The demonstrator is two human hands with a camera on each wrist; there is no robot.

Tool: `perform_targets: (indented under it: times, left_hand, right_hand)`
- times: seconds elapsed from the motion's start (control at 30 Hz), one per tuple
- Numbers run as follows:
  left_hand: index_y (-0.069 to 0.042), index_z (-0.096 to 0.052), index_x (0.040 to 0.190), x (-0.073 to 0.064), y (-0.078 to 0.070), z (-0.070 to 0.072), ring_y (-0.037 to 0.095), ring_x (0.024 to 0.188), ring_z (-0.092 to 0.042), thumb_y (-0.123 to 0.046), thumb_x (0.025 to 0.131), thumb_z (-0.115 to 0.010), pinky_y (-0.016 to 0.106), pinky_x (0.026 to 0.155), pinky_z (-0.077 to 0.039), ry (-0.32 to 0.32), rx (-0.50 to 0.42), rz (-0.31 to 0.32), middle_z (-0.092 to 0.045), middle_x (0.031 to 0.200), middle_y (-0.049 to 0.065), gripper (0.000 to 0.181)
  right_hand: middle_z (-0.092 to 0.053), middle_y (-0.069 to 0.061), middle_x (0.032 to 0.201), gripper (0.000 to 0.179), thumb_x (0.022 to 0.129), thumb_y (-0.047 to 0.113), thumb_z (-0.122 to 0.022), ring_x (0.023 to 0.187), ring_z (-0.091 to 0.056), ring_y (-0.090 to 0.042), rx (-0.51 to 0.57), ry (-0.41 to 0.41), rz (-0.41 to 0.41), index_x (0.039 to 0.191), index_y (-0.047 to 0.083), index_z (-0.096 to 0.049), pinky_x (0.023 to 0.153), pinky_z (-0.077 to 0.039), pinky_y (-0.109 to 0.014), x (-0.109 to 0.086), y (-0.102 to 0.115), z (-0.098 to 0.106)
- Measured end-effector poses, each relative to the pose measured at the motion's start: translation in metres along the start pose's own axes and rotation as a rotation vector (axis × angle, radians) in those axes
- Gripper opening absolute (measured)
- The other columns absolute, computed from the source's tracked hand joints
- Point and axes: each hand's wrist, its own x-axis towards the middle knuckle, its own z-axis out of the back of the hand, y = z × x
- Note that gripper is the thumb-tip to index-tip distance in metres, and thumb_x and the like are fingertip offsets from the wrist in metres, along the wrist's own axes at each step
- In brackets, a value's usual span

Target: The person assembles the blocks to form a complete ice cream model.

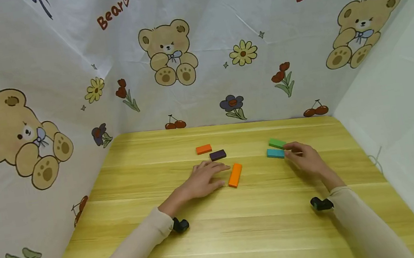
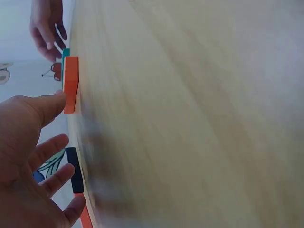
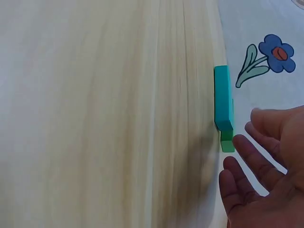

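Note:
My left hand (image 1: 205, 180) hovers over the table with its fingers spread and nothing in them. Just right of its fingertips lies a long orange block (image 1: 235, 175). Beyond that hand are a dark purple block (image 1: 217, 155) and a red-orange block (image 1: 204, 149), both flat on the wood. On the right side, a blue block (image 1: 275, 153) lies in front of a green block (image 1: 276, 143). Close by their right ends is my right hand (image 1: 306, 158), its fingers loosely bent and parted. In the right wrist view, a gap shows between these fingers and the blue block (image 3: 223, 98).
The wooden table (image 1: 224, 242) ends at a white cloth wall (image 1: 207, 26) printed with bears and flowers. More cloth stands along the left and right sides. A black wrist mount (image 1: 180, 225) sits on the left wrist, another black mount (image 1: 321, 203) on the right.

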Motion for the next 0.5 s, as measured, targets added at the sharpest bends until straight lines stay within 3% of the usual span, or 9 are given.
perform_targets:
  times: [0.33,0.5]
  left_hand:
    - [-0.037,-0.055,0.158,0.009,-0.007,-0.006,0.027,0.155,-0.041,-0.040,0.109,-0.063,0.061,0.118,-0.031,0.054,-0.005,-0.042,-0.049,0.169,-0.007,0.049]
    - [-0.037,-0.057,0.156,0.012,-0.007,-0.008,0.024,0.151,-0.044,-0.042,0.107,-0.066,0.057,0.117,-0.032,0.045,0.015,-0.046,-0.054,0.165,-0.010,0.050]
  right_hand:
    - [-0.069,-0.027,0.136,0.036,0.112,0.021,-0.058,0.123,-0.065,-0.045,-0.051,-0.074,-0.027,0.141,0.002,-0.066,0.106,-0.052,-0.059,0.012,-0.008,-0.013]
    - [-0.071,-0.026,0.133,0.035,0.112,0.024,-0.059,0.121,-0.066,-0.044,-0.055,-0.093,-0.034,0.138,0.003,-0.069,0.104,-0.053,-0.058,0.013,-0.008,-0.015]
